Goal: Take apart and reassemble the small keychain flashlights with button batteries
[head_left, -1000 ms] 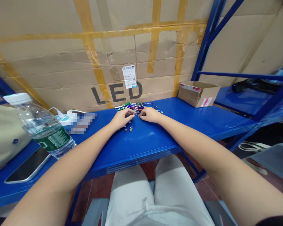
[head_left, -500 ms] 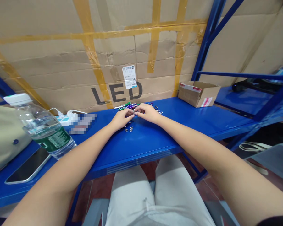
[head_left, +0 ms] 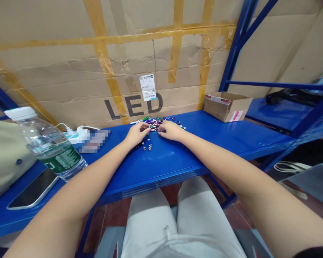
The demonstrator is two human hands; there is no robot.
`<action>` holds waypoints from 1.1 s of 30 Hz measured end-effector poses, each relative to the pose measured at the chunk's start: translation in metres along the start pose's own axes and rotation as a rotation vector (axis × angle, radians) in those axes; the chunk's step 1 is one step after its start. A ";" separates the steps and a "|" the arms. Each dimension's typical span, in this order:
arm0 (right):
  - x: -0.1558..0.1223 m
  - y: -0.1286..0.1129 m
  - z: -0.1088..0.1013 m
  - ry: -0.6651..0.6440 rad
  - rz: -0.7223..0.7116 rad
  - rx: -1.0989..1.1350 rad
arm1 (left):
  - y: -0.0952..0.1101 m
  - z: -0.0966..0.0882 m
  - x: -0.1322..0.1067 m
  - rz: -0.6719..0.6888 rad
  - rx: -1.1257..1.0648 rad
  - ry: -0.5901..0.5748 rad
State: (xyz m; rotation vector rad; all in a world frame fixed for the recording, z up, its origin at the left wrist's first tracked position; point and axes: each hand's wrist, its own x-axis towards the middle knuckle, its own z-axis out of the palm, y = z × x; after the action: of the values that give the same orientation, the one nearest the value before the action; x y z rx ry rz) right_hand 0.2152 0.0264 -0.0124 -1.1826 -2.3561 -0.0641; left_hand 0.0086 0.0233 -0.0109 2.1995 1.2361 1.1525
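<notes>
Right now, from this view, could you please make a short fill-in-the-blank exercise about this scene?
The left hand and right hand rest on the _____ metal shelf, beside a pile of small coloured clips.
The large cardboard carton behind them shows the printed word _____.
The plastic water bottle stands to the _____ of the hands.

Missing words: blue; LED; left.

This was a storeroom or warehouse, going by the blue steel shelving point(head_left: 174, 165), the big taped carton point(head_left: 140, 61) printed "LED", and the small cardboard box point(head_left: 227, 107) on the shelf.
</notes>
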 end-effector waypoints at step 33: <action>0.022 0.016 0.008 -0.198 0.343 0.017 | -0.005 0.001 0.001 0.038 0.022 -0.064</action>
State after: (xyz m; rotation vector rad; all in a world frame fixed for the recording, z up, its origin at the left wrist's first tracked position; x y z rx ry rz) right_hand 0.2132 0.0545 -0.0125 -1.6314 -2.2738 0.1969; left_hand 0.0071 0.0269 -0.0136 2.2668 1.1908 1.0794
